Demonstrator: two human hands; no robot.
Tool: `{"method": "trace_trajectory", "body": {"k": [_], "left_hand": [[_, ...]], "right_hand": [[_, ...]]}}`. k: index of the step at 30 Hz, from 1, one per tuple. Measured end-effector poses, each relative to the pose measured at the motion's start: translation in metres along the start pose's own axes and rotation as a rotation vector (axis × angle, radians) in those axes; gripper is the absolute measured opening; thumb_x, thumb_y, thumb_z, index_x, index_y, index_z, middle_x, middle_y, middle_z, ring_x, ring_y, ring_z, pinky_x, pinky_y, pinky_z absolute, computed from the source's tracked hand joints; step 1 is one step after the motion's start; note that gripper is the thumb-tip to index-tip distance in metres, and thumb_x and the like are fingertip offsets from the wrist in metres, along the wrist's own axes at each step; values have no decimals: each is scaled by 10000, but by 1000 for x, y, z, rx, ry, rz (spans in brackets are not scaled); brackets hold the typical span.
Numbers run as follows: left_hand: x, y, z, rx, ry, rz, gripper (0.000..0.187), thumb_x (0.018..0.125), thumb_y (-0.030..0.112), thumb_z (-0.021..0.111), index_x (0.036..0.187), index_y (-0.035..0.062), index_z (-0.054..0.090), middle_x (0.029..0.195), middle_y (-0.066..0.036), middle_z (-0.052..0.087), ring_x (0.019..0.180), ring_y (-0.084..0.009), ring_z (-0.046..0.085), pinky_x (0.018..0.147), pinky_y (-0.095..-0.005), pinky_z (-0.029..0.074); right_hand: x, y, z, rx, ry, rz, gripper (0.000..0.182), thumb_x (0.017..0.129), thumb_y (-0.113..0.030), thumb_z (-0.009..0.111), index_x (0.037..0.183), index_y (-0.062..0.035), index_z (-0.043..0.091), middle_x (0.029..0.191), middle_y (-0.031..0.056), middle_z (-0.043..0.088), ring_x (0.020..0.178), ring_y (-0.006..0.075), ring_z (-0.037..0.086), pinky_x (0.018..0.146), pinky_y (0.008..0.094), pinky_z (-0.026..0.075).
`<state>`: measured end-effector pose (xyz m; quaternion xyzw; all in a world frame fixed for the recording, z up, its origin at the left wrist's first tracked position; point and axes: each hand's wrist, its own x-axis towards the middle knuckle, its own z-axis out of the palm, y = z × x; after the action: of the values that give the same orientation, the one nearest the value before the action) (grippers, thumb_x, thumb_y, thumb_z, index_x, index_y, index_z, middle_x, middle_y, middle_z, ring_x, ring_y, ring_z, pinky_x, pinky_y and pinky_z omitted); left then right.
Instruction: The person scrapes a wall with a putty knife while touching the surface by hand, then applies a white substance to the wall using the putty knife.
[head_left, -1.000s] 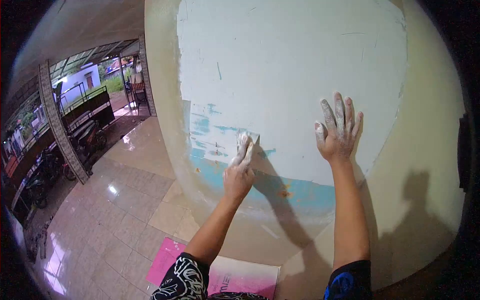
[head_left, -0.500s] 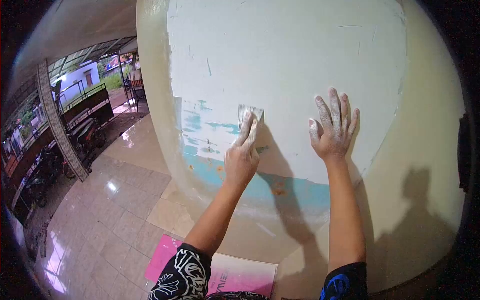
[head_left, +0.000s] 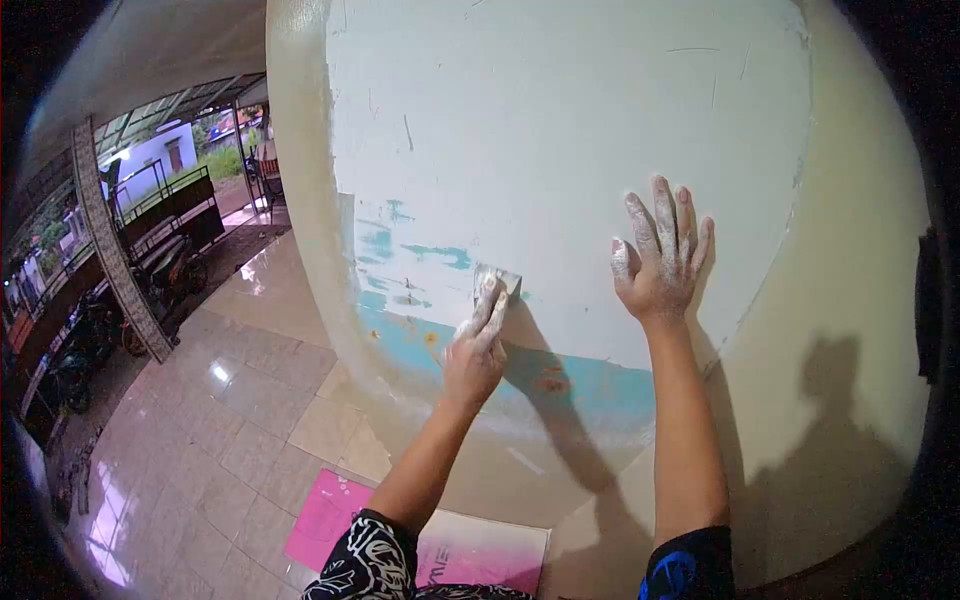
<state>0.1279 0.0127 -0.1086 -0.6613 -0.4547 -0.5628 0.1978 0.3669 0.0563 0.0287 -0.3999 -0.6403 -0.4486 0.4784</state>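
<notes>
A flat, putty-smeared scraper blade [head_left: 500, 280] is gripped in my left hand [head_left: 479, 345], two fingers stretched along it and its face against the wall. White filler [head_left: 540, 120] covers a large area of the wall, with scratch marks near its top. Streaks of blue-green paint [head_left: 440, 254] show just left of the blade, and a blue-green band [head_left: 600, 385] with rusty spots runs below. My right hand [head_left: 663, 255], coated in white dust, lies flat on the filler with its fingers spread, holding nothing.
A pink and white board [head_left: 330, 510] lies on the tiled floor [head_left: 215, 440] below my left arm. At the left stand a pillar [head_left: 115, 240], parked motorbikes [head_left: 160, 270] and a metal gate [head_left: 205, 215]. My shadow falls on the wall at the lower right.
My left hand and the scraper have moved down the wall, uncovering the filler above. My right hand stays in place. The view has shifted slightly.
</notes>
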Motion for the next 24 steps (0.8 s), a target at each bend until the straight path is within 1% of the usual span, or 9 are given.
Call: {"method": "trace_trajectory", "body": {"k": [2,3,8,10,11,16,18,21,24], "left_hand": [[28,12,-14,-63,5,-15,618,810,-70,521,1400,103,579,1518,-62,498,1004,-350,692,759,-399,580],[47,26,-28,-72,-64,-117,589,850,-97,513,1402,97,581,1506,-77,509,1198,-334,636,919,-365,556],[28,17,-15,-90,-26,-155,587,841,-106,520,1389,93,595,1500,-79,516,1197,-337,635,918,-370,556],[-6,-4,2,4,88,23,570,840,-66,520,1379,102,599,1503,-66,516,1040,-366,684,798,-417,575],[-10,-6,-1,-47,-18,-60,583,833,-68,519,1384,106,596,1503,-80,515,1062,-366,679,836,-417,572],[27,10,-22,-47,-9,-86,599,820,-81,511,1388,95,586,1503,-93,515,1081,-365,674,867,-412,570],[6,1,-14,-130,-13,-104,639,813,-130,494,1406,91,581,1533,-118,477,1295,-333,574,974,-384,538],[-31,-13,-16,-76,-74,-158,618,820,-130,485,1392,78,591,1531,-136,476,1316,-347,555,997,-389,521],[-16,-15,-27,-96,-59,-195,556,853,-130,459,1359,44,610,1500,-158,509,1341,-342,534,1036,-392,495]], "right_hand": [[0,1,0,17,8,-14,520,899,-362,595,1414,-287,573,1617,15,371,1505,284,294,1206,615,127],[0,1,0,6,7,-12,522,896,-362,599,1412,-286,573,1617,16,371,1505,285,293,1205,619,125],[0,3,3,8,11,-10,528,890,-363,607,1411,-288,568,1619,14,368,1508,284,289,1206,622,120],[-1,2,2,-3,27,-10,537,889,-365,609,1420,-293,563,1621,9,365,1511,277,284,1211,612,123],[-1,2,1,-10,20,-6,539,889,-367,609,1421,-295,562,1622,6,364,1511,276,285,1213,608,124],[0,2,1,-20,38,-29,537,887,-362,612,1416,-277,568,1622,24,364,1506,279,299,1211,607,133],[1,4,2,-9,22,-33,535,882,-353,623,1408,-265,578,1618,36,372,1504,287,301,1205,612,139],[1,3,3,-6,49,-42,529,876,-345,632,1396,-258,585,1611,39,384,1499,300,310,1201,616,141],[1,3,1,-4,44,-38,512,881,-351,624,1384,-257,593,1606,33,393,1492,295,327,1200,612,144]]}}
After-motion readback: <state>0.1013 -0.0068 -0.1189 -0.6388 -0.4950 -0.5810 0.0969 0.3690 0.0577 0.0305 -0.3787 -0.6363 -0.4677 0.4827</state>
